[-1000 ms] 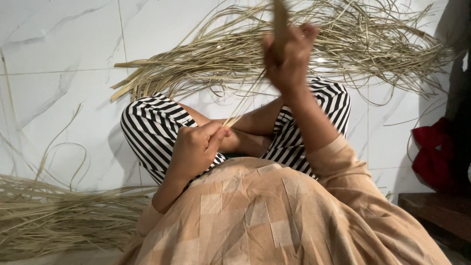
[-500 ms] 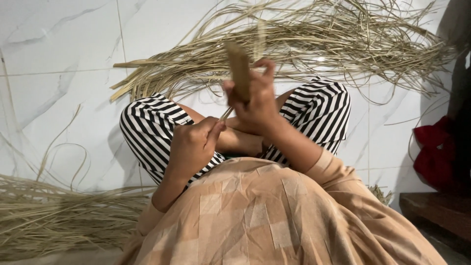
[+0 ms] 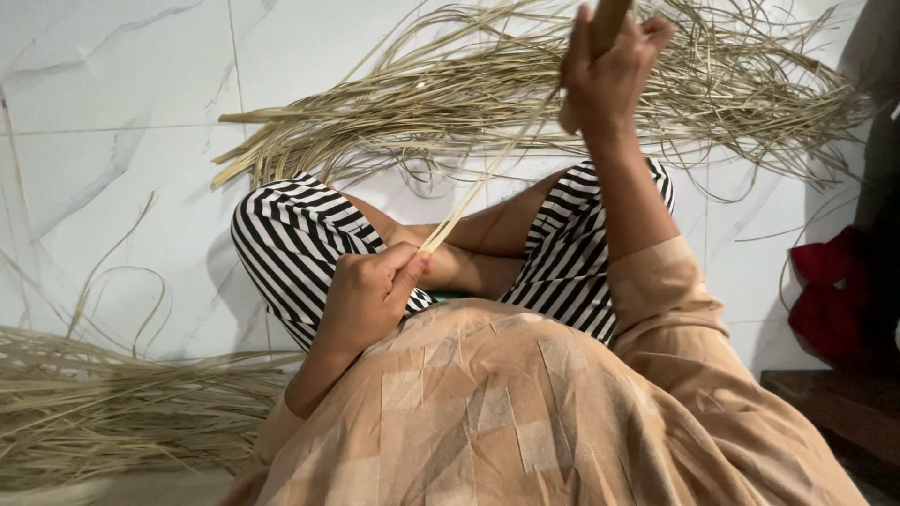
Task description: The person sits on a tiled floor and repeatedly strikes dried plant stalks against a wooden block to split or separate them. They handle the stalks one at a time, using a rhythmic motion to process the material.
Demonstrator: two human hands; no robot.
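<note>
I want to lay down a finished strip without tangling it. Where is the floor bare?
Bare white tile floor lies at upper left, bordered by the far heap of strips and the near heap, crossed only by a few stray curls. A smaller bare patch lies between the right knee and the red cloth. Both heaps are crowded.

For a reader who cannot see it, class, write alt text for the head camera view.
A seated person's left hand pinches one end of a pale cane strip while the right hand grips a wooden-handled tool raised along it. Bundles of cane strips lie on the white marble floor.
</note>
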